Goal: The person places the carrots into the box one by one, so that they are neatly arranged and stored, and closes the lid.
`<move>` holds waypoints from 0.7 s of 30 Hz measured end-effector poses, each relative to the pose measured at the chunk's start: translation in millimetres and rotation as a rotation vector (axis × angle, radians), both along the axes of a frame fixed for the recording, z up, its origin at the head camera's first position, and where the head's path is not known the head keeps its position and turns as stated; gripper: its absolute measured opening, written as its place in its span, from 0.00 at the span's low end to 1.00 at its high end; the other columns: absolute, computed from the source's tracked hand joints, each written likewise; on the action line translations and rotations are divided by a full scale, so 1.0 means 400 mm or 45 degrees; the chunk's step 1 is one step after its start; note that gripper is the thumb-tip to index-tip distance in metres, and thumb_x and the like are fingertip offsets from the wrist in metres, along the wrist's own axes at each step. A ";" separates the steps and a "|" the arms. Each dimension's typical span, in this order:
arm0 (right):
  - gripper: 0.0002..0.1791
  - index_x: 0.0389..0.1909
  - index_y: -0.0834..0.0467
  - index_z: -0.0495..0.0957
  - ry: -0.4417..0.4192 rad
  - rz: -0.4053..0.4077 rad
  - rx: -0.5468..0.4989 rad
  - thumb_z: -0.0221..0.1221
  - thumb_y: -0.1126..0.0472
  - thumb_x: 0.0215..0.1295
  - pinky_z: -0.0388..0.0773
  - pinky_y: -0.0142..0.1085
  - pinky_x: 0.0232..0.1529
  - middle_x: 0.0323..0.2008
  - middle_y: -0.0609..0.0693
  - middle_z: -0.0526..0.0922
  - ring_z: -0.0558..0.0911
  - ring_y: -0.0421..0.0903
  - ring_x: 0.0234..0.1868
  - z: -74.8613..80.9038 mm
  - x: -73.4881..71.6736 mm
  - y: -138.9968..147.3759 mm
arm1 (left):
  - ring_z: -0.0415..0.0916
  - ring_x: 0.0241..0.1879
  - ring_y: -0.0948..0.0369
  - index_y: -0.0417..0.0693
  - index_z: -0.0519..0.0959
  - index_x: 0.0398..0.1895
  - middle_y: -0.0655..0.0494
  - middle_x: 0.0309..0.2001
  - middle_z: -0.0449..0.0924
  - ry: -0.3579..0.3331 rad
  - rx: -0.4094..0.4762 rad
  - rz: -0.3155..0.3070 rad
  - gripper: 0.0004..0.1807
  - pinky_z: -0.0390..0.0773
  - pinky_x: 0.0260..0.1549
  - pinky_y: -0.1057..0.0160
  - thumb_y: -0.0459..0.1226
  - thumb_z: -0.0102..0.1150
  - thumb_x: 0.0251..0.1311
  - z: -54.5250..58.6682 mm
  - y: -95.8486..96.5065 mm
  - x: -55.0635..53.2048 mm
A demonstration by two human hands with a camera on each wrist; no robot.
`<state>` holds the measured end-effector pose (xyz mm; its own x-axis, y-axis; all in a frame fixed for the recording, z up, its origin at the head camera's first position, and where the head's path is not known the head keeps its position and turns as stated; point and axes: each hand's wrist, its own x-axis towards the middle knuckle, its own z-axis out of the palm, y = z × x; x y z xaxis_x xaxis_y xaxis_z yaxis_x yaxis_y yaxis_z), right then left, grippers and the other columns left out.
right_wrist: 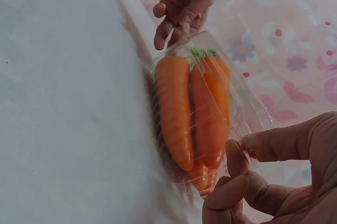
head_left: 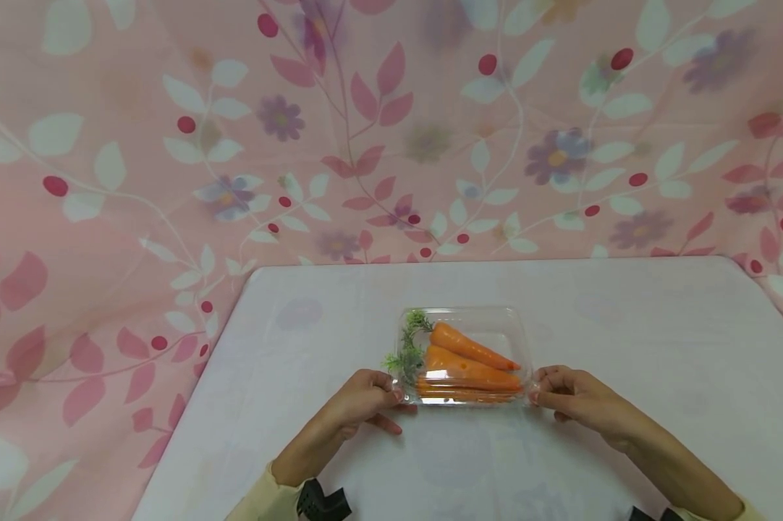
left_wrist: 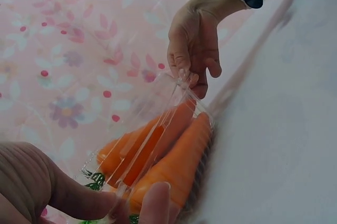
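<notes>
A clear plastic clamshell box [head_left: 489, 317] sits on the table with several orange carrots [head_left: 466, 370] inside. Green leafy tops [head_left: 409, 354] lie along its left side, and some sprigs poke past the left rim. My left hand [head_left: 365, 401] pinches the box's near left corner between thumb and fingers. At the near right corner, my right hand [head_left: 580, 398] pinches the rim in the same way. In the right wrist view the transparent lid [right_wrist: 247, 103] lies over the carrots. Whether its edge is fully pressed down, I cannot tell.
A white cloth covers the table [head_left: 313, 325], whose far edge runs just behind the box. Beyond it hangs a pink floral curtain [head_left: 391, 145]. A dark wrist device [head_left: 323, 501] is strapped at the left sleeve.
</notes>
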<state>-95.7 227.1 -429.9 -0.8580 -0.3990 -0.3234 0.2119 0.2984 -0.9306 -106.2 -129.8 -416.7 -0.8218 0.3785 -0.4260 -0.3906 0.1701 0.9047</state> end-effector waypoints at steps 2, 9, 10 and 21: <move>0.14 0.33 0.70 0.76 -0.012 -0.004 0.006 0.60 0.60 0.69 0.74 0.36 0.34 0.59 0.65 0.66 0.73 0.47 0.41 0.001 -0.001 0.001 | 0.81 0.47 0.40 0.36 0.74 0.25 0.39 0.37 0.83 -0.003 0.008 -0.007 0.07 0.84 0.26 0.57 0.26 0.54 0.62 -0.002 -0.001 -0.001; 0.15 0.36 0.66 0.78 -0.041 -0.001 0.060 0.59 0.55 0.70 0.75 0.37 0.35 0.53 0.59 0.73 0.72 0.48 0.47 0.002 -0.007 0.007 | 0.81 0.47 0.42 0.30 0.77 0.31 0.41 0.38 0.81 -0.019 0.012 -0.027 0.06 0.84 0.28 0.53 0.28 0.55 0.63 -0.005 -0.004 -0.001; 0.15 0.37 0.66 0.77 -0.039 0.009 0.062 0.59 0.54 0.70 0.75 0.37 0.35 0.51 0.58 0.75 0.72 0.48 0.47 0.002 -0.009 0.008 | 0.82 0.47 0.42 0.29 0.77 0.33 0.41 0.38 0.81 -0.022 0.010 -0.034 0.07 0.84 0.28 0.53 0.28 0.55 0.63 -0.005 -0.006 -0.002; 0.18 0.45 0.64 0.79 -0.072 0.066 0.110 0.57 0.51 0.71 0.73 0.37 0.35 0.45 0.55 0.80 0.74 0.49 0.44 0.009 -0.017 0.014 | 0.82 0.46 0.46 0.23 0.77 0.45 0.39 0.41 0.82 -0.035 -0.041 -0.123 0.18 0.84 0.26 0.51 0.36 0.57 0.64 -0.001 -0.030 -0.009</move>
<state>-102.6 232.9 -426.3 -0.8163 -0.4114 -0.4056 0.2454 0.3887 -0.8881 -109.7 -141.7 -417.1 -0.7701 0.4410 -0.4610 -0.3957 0.2366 0.8874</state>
